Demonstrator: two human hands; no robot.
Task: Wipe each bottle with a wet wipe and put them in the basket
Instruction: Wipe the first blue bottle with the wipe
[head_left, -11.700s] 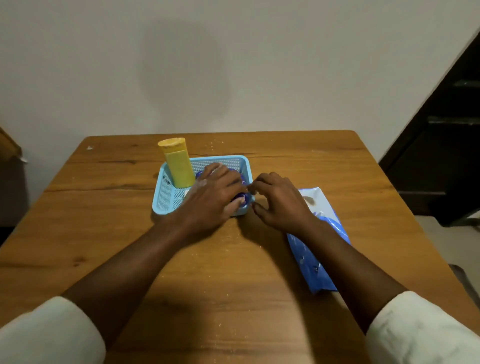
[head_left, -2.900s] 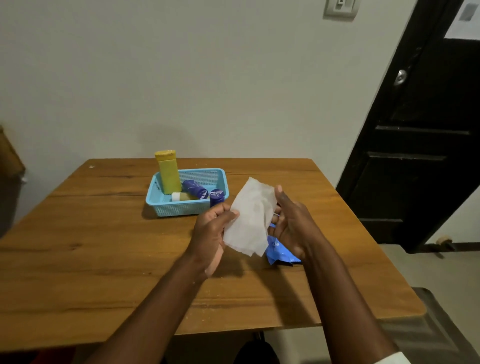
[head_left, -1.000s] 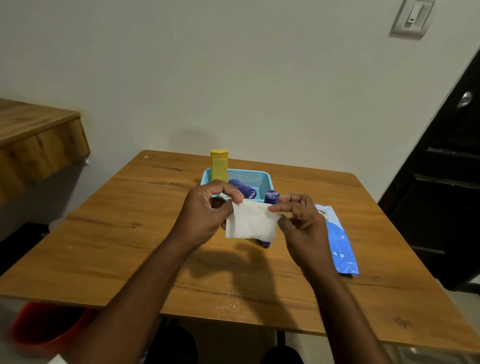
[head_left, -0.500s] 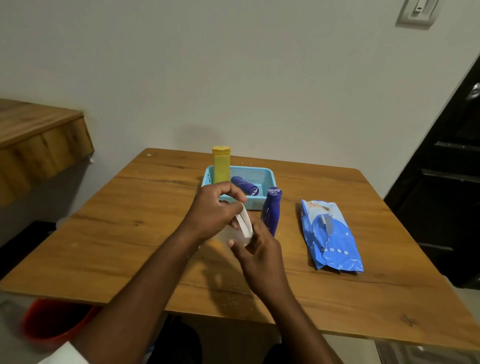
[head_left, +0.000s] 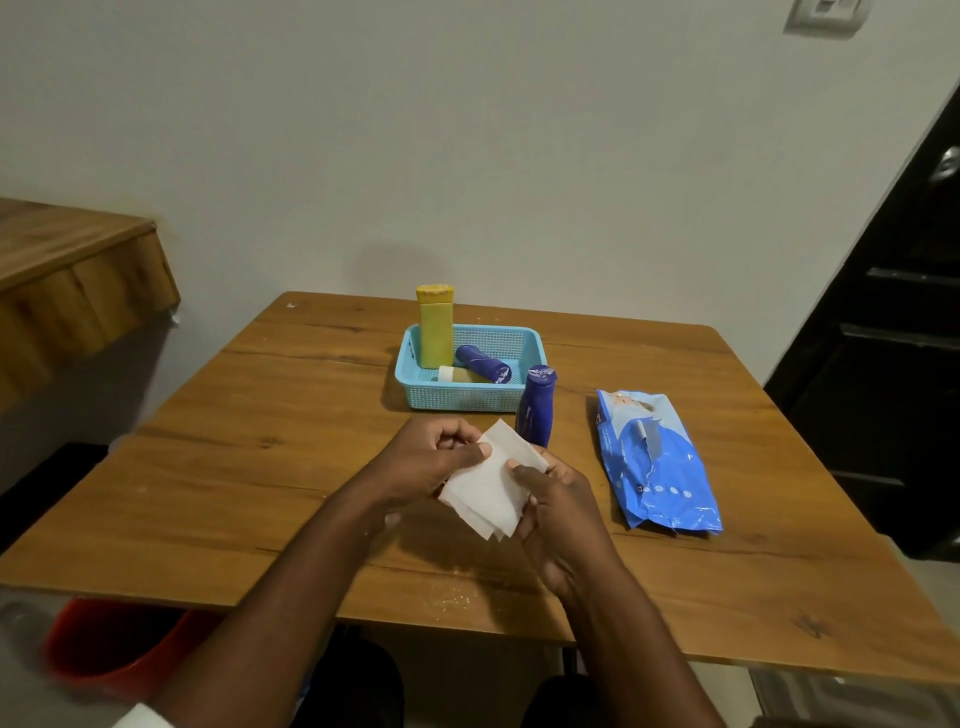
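Folded white wet wipe (head_left: 488, 488) pinched between left hand (head_left: 426, 460) thumb at its 10 o'clock edge and right hand (head_left: 558, 501) fingers at 3 o'clock, upright blue bottle (head_left: 537, 408) at 12 o'clock, just outside light-blue basket (head_left: 457, 397)

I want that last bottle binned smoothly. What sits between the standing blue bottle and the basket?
Nothing visible. The blue bottle stands upright on the table just outside the basket, at its near right corner. Inside, the free room is on the right, beside the lying blue bottle.
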